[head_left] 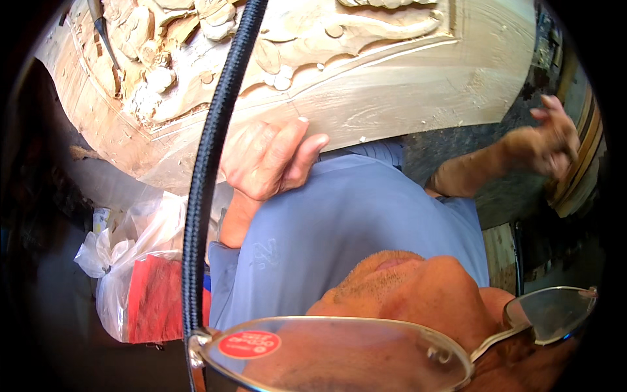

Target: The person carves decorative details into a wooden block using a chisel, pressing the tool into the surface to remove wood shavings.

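Note:
A pale wooden panel [418, 98] with carved relief spans the upper part of the head view. My left hand [268, 157] lies against its near edge, below the carving. The fingers there are loosely bent, with the thumb apart from the forefinger; nothing shows between them, though the palm is hidden. Off to the right, my right hand [552, 140] is raised away from the panel, close to some stacked wooden pieces [581, 157]. It is blurred, but its fingers look spread and no object shows in it. A slim dark-handled tool [104, 39] rests on the carving at the far left.
A black braided cord [212, 144] crosses the view from top to bottom, in front of the panel. At the lower left sits a clear plastic bag [121, 255] beside a red item [157, 294]. Wood chips lie on the carving.

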